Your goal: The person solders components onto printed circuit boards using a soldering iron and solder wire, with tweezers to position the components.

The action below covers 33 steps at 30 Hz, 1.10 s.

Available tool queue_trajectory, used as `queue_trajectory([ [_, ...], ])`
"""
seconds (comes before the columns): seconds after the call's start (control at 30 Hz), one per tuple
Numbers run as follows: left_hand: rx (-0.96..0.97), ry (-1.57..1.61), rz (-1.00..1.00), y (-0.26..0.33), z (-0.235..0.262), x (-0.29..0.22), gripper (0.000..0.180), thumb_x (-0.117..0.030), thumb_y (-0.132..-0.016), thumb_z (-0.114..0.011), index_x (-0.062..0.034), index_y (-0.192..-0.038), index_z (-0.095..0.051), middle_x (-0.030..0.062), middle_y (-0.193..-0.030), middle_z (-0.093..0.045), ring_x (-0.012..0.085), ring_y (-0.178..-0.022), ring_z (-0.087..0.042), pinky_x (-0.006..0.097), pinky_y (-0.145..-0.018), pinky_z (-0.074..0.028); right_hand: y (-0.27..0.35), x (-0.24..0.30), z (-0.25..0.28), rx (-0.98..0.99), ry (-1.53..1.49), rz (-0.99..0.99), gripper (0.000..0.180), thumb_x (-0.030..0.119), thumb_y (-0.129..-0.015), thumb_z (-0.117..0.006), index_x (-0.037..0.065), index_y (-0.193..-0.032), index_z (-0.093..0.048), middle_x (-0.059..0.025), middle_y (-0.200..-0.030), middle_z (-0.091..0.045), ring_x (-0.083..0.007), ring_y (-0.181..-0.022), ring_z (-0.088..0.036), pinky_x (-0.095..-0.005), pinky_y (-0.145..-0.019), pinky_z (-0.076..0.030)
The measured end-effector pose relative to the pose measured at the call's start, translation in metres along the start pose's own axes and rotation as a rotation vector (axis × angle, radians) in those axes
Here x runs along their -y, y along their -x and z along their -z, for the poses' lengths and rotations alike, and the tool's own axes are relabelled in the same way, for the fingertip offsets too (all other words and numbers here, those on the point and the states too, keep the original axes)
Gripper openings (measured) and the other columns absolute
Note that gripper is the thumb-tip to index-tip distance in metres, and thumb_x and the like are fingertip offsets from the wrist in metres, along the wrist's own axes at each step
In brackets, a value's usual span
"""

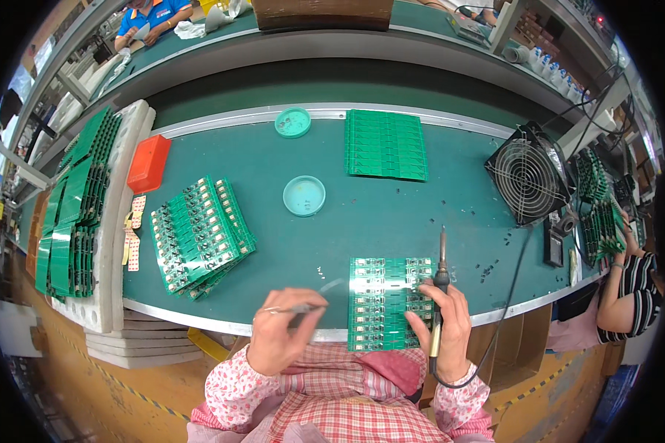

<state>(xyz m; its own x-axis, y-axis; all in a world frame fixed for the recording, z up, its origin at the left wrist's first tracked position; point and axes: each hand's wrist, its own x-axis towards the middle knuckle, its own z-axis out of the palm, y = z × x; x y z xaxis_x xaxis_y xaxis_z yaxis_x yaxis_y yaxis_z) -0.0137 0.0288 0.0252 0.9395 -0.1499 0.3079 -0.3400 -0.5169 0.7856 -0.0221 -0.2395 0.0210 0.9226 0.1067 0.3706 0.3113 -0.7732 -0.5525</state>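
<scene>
Green bench, circuit panel between hands (soldering iron right)

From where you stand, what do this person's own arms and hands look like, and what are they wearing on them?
Both hands, the left hand and the right hand, are bare, with no gloves. Each forearm wears a loose pink sleeve cover with a small floral print, gathered at the wrist, over a red-and-white checked garment.

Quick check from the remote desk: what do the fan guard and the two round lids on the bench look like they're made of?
Fan guard: looks like bare metal wire, thin concentric rings with a dull grey shine in a dark frame. Round lids: probably moulded plastic, an even matte teal colour with a raised rim. The picture is too small to be sure.
</scene>
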Motion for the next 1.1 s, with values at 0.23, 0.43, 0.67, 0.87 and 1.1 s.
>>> queue_trajectory([
  [0.23,-0.129,-0.135,0.15,0.004,-0.008,0.012,0.014,0.004,-0.087,-0.068,0.0018,-0.101,-0.065,0.0139,-0.097,-0.069,0.0283,-0.086,-0.068,0.034,-0.077,-0.052,-0.003,-0.002,-0.014,0.021,-0.068,-0.022,0.054,0.008,-0.074,-0.083,0.004,-0.123,-0.062,-0.0218,-0.116,-0.064,-0.0435,-0.11,-0.061,-0.0484,-0.096,-0.05],
  [0.43,-0.176,-0.144,0.17,-0.009,-0.013,0.018,0.018,0.004,-0.087,-0.068,0.0014,-0.105,-0.064,0.0131,-0.099,-0.069,0.028,-0.086,-0.068,0.034,-0.079,-0.053,-0.015,-0.003,-0.021,0.044,-0.138,0.012,0.053,0.006,-0.074,-0.083,0.004,-0.122,-0.063,-0.0215,-0.115,-0.064,-0.0428,-0.11,-0.062,-0.0469,-0.092,-0.052],
  [0.67,-0.135,-0.208,0.097,-0.014,-0.012,0.023,0.021,0.001,-0.084,-0.071,-0.0037,-0.104,-0.066,0.0096,-0.101,-0.07,0.0316,-0.084,-0.063,0.04,-0.075,-0.05,-0.013,-0.006,-0.023,0.013,-0.129,0.025,0.05,0.006,-0.074,-0.084,0.004,-0.12,-0.064,-0.0205,-0.113,-0.066,-0.0419,-0.107,-0.063,-0.0474,-0.092,-0.052],
  [0.87,-0.106,-0.117,0.129,-0.015,-0.011,0.026,0.018,0.002,-0.085,-0.071,-0.0033,-0.102,-0.067,0.0099,-0.1,-0.07,0.0315,-0.086,-0.063,0.039,-0.076,-0.05,-0.014,-0.005,-0.022,0.012,-0.099,0.037,0.049,0.007,-0.074,-0.084,0.004,-0.119,-0.064,-0.0203,-0.11,-0.067,-0.0416,-0.105,-0.064,-0.0483,-0.096,-0.052],
  [1.1,-0.054,-0.146,0.142,-0.018,-0.009,0.024,0.015,0.006,-0.086,-0.068,0.0008,-0.101,-0.066,0.0124,-0.1,-0.072,0.0289,-0.09,-0.066,0.036,-0.081,-0.052,-0.014,-0.005,-0.023,0.021,-0.093,0.015,0.048,0.007,-0.074,-0.084,0.004,-0.118,-0.065,-0.0198,-0.11,-0.067,-0.0412,-0.105,-0.064,-0.048,-0.095,-0.052],
])
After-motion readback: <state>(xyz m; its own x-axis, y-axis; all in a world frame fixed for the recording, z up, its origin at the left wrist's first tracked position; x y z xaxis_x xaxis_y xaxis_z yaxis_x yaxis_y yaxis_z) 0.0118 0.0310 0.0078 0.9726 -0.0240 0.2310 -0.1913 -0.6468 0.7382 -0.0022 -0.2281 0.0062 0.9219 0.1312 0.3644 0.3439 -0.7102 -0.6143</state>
